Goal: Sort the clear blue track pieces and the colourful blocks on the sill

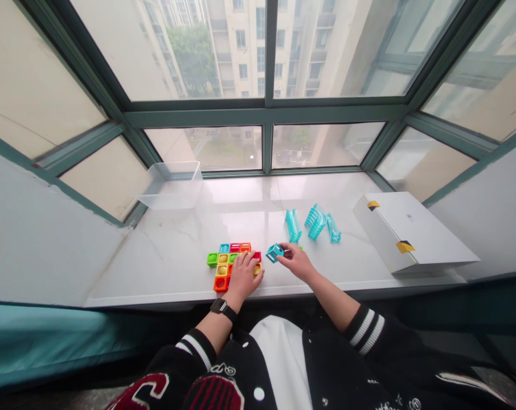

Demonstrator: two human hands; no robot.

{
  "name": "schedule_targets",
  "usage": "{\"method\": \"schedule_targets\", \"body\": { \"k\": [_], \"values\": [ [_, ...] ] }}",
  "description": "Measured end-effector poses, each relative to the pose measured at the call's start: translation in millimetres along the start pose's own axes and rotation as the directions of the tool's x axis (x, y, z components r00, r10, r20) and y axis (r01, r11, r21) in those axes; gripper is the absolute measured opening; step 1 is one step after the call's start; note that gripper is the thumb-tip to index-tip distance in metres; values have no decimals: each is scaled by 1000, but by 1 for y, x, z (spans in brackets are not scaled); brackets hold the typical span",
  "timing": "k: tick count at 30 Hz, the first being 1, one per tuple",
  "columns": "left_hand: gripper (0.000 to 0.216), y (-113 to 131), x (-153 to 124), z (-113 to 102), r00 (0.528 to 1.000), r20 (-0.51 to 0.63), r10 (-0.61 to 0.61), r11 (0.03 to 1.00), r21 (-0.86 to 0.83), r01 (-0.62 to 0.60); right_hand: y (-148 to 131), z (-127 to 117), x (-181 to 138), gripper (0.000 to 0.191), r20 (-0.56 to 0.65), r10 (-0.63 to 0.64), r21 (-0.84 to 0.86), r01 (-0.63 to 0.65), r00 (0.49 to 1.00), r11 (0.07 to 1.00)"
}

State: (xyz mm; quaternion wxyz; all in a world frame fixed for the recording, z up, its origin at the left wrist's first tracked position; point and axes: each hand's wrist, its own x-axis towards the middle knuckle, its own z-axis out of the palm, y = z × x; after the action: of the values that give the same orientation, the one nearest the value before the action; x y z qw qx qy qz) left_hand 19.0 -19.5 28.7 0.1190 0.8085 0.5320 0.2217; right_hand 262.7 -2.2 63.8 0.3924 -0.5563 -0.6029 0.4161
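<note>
My right hand [297, 262] pinches a blue, open-sided cube block [274, 253], holding it just right of a flat cluster of coloured blocks [222, 258]. The cluster mixes red, orange, yellow, green and blue squares set side by side. Over its right part lies my left hand [243, 274], fingers spread and resting on the blocks, which hides some of them. A bit of green [301, 247] shows behind my right fingers, too small to name. Beyond that hand are clear turquoise track-like pieces: a straight one [293, 226], a curved one [315, 221] and a smaller one [333, 228].
A clear plastic bin [172, 191] stands at the back left of the white marble sill [164, 256]. On the right is a white box [416, 230] with yellow and black tabs. Green-framed windows enclose the sill, and a teal curtain [48, 341] hangs at lower left.
</note>
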Motion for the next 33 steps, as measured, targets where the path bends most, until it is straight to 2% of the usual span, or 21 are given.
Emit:
{"method": "schedule_targets", "body": {
  "k": [3, 5, 8, 10, 12, 14, 17, 19, 21, 24, 27, 30, 33],
  "values": [
    [35, -5, 0, 2, 1000, 6, -1, 1000, -17, 2, -8, -14, -10, 55, 44, 123, 383, -131, 991, 915],
    [37, -9, 1, 3, 1000, 24, -7, 1000, -22, 7, -12, -19, -19, 59, 44, 161, 515, -160, 986, 842],
    [40, -9, 4, -2, 999, 34, -11, 999, -45, 13, -13, -21, -31, 58, 47, 190, 601, -180, 981, 779],
    [40, -1, 6, -12, 1000, -3, 23, 995, -100, -23, -12, -19, -37, 57, 51, 201, 632, -188, 978, 752],
    [46, 14, 9, -24, 996, -60, 61, 974, -214, -72, -9, -15, -41, 58, 57, 203, 653, -190, 978, 733],
    [57, 31, 10, -33, 995, -88, 49, 918, -389, -80, -6, -10, -42, 59, 70, 184, 656, -184, 980, 732],
    [58, 53, 12, -36, 998, -69, -14, 763, -645, -34, -6, -5, -42, 59, 103, 122, 617, -160, 987, 771],
    [50, 59, 12, -32, 996, -63, -58, 676, -737, -8, -9, -5, -42, 57, 130, 74, 561, -135, 989, 817],
    [49, 61, 11, -28, 993, -65, -98, 630, -776, 12, -13, -8, -44, 55, 150, 22, 472, -91, 988, 877],
    [57, 60, 10, -25, 990, -50, -133, 609, -792, 42, -19, -11, -49, 63, 155, -93, 265, 49, 984, 963],
    [60, 63, 10, -25, 988, -9, -153, 603, -793, 86, -20, -10, -54, 72, 120, -199, 48, 195, 973, 980],
    [62, 69, 11, -26, 986, 33, -162, 598, -792, 125, -21, -6, -55, 69, 71, -243, -81, 249, 967, 965],
    [64, 72, 11, -25, 986, 74, -147, 575, -805, 146, -24, -7, -55, 67, 68, -253, -139, 260, 965, 956]
  ]
}}
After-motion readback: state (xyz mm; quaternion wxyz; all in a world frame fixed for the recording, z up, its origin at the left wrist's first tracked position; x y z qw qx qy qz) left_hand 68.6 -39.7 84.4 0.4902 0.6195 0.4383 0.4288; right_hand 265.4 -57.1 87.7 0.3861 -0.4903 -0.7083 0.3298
